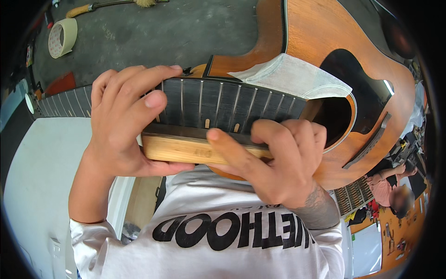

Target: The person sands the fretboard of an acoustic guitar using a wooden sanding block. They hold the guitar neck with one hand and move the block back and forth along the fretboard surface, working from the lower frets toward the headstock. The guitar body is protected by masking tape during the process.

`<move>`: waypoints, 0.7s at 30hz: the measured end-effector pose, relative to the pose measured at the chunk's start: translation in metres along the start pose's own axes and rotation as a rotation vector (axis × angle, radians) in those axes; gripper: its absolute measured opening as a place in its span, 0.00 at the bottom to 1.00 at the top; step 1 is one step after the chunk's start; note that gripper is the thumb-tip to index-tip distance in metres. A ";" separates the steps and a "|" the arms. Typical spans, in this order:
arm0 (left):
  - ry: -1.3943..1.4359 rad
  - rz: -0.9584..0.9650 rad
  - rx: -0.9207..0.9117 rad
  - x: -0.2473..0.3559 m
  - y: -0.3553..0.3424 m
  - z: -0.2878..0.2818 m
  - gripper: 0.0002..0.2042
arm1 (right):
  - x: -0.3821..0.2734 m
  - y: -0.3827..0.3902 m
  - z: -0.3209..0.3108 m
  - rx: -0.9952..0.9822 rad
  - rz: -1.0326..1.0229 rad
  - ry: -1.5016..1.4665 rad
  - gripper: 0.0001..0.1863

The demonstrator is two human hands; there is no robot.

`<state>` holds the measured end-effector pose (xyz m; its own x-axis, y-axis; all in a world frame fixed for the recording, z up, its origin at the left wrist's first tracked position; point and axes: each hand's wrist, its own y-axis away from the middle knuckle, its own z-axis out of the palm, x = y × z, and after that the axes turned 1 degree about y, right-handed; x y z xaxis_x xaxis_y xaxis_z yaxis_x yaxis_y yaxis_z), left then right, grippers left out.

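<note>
An acoustic guitar (320, 28) lies across in front of me, its dark fretboard (188, 102) running left from the soundhole. Along the fretboard's near edge rests a pale wooden block (174, 146) with a dark upper layer. My right hand (285, 165) is closed around the block's right part, one finger stretched along it. My left hand (116, 123) curls around the neck at the block's left end, fingertips over the far side of the fretboard and thumb below the block. The block's underside is hidden. A whitish sheet (297, 76) covers the top between fretboard and soundhole.
On the dark work surface (186, 37) at the back left lie a roll of masking tape (62, 38) and a wooden-handled brush (83, 9). A white surface (42, 172) is at the left. Far right, another person (385, 190) is near a wooden tool board (399, 232).
</note>
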<state>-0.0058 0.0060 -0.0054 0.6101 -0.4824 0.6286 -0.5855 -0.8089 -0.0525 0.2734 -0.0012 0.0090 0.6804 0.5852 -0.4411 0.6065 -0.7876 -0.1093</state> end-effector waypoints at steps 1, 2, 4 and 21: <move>0.006 0.003 0.006 -0.001 0.000 0.000 0.63 | 0.001 0.001 -0.001 -0.003 0.010 -0.018 0.21; 0.005 0.008 0.004 -0.001 -0.001 0.000 0.63 | 0.001 0.003 -0.002 -0.006 0.021 -0.037 0.20; 0.014 0.007 0.002 0.000 0.000 -0.002 0.62 | 0.021 0.022 -0.018 -0.035 0.002 0.024 0.20; 0.007 -0.020 0.101 0.010 -0.012 0.015 0.64 | 0.111 0.119 -0.031 0.740 0.409 0.047 0.38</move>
<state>0.0153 0.0058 -0.0104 0.6171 -0.4641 0.6355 -0.5162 -0.8483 -0.1182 0.4336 -0.0242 -0.0257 0.8141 0.2210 -0.5370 -0.1061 -0.8526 -0.5117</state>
